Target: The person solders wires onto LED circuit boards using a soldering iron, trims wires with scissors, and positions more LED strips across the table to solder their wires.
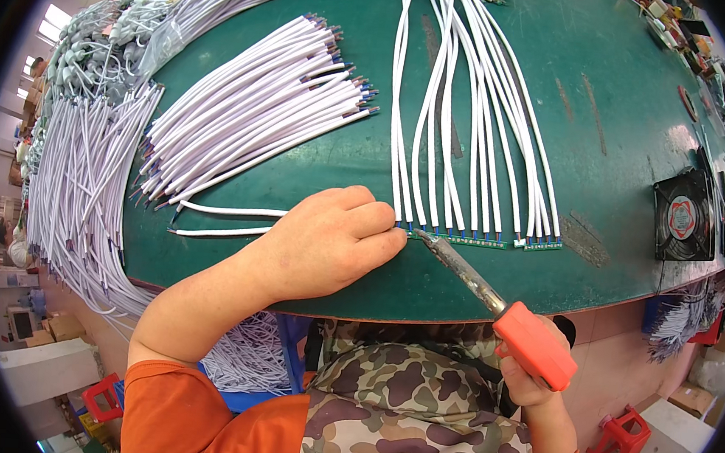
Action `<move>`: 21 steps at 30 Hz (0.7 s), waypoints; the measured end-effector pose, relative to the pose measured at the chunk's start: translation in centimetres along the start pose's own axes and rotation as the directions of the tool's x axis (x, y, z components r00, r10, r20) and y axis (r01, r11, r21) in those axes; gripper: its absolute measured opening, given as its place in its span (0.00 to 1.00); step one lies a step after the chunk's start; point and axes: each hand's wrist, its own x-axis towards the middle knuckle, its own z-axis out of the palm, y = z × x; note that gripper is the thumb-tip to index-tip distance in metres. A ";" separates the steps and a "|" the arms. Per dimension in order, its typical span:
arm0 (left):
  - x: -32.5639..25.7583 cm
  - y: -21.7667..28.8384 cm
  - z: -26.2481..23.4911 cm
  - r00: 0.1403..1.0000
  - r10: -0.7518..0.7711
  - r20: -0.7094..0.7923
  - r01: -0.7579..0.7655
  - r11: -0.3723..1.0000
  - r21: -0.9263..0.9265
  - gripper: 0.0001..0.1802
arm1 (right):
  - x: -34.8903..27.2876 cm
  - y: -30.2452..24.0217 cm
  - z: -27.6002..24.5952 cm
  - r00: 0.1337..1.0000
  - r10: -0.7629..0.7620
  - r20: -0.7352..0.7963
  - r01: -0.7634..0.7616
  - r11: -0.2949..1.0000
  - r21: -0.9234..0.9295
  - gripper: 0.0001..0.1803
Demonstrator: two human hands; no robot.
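My right hand [527, 377] grips a soldering iron [534, 344] by its red handle. The iron's metal tip touches or nearly touches the left part of a narrow green circuit board strip [487, 243]. A row of white cables [467, 171] runs back from that strip, their stripped blue and brown ends at its edge. My left hand [327, 242] is closed beside the strip's left end, its fingertips pinched near the iron tip. Two white cable lengths [232, 211] come out on its left side; the fingers hide the cable ends they hold.
A bundle of cut white cables [256, 112] lies on the green table [594, 151] at left, with more cables heaped [86, 171] at the far left. A black fan [683, 218] stands at the right edge. Below are a blue bin [290, 340] and red stools [621, 438].
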 end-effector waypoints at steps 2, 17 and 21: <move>-0.1 0.0 0.1 1.000 -0.003 0.002 0.003 1.000 0.002 0.17 | 0.2 -0.1 -0.1 1.000 0.017 0.022 -0.018 0.999 0.039 0.09; 0.0 -0.1 -0.2 1.000 0.019 0.005 -0.019 0.999 0.030 0.17 | 0.4 -0.4 -0.4 0.999 0.036 0.007 -0.037 0.995 0.095 0.09; -0.1 0.0 -0.3 0.999 0.031 0.027 -0.032 0.998 0.052 0.16 | -0.4 1.0 -1.3 0.986 -0.127 0.109 0.121 0.991 0.065 0.30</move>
